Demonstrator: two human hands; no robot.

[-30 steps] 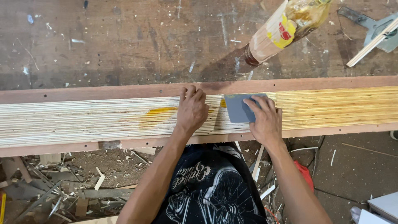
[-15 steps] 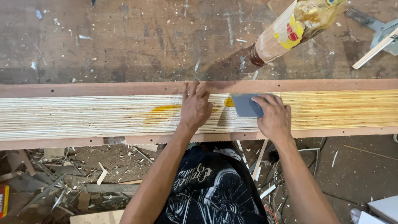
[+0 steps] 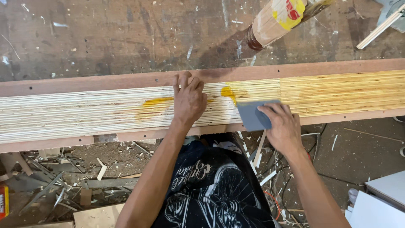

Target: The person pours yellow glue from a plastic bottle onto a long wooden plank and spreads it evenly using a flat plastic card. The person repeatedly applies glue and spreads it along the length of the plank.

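A grey-blue spreader [image 3: 252,115], a thin flat card with square corners, lies flat on the stack [image 3: 105,112], its near end past the stack's front edge. The stack is a long bundle of pale thin strips on edge, running left to right between two reddish-brown boards. Right of the spreader the strips are coated amber-yellow; to its left they are bare and pale, with a glue [image 3: 157,101] streak and a small blob.

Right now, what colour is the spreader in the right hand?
Grey-blue: the flat spreader under the right hand, clearest in the head view.
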